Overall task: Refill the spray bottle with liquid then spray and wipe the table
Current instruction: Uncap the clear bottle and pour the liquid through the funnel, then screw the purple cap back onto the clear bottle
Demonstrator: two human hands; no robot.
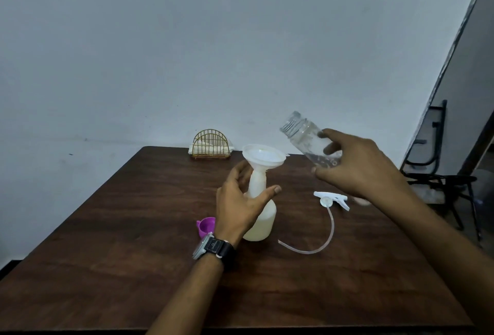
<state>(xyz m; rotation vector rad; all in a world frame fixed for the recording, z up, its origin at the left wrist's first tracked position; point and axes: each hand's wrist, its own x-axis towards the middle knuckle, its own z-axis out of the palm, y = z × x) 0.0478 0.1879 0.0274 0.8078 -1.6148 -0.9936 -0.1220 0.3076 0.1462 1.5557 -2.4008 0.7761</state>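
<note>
Spray bottle: white, translucent, standing just below frame centre on the dark wooden table. Pale yellowish liquid is showing through its lower body. Long axis is running vertical, neck pointing up. A white funnel is sitting in the neck, wide mouth facing up.

Clear bottle: uncapped, threaded mouth, right of centre and raised off the table. It is tilting, long axis running from lower right to upper left, with the mouth pointing up and left, above and to the right of the funnel rim. A few drops are clinging inside.

Left hand: reaching in from bottom centre, back of the hand to the camera, thumb and fingers curling round the spray bottle's neck just under the funnel. A watch is sitting on the wrist.

Right hand: reaching in from the lower right, fingers wrapping round the clear bottle's lower body.

Spray head is lying flat to the right of the spray bottle, its tube curving toward the bottom of the frame. A purple cap is lying just left of the left wrist. A gold wire napkin holder is standing at the table's far edge.
</note>
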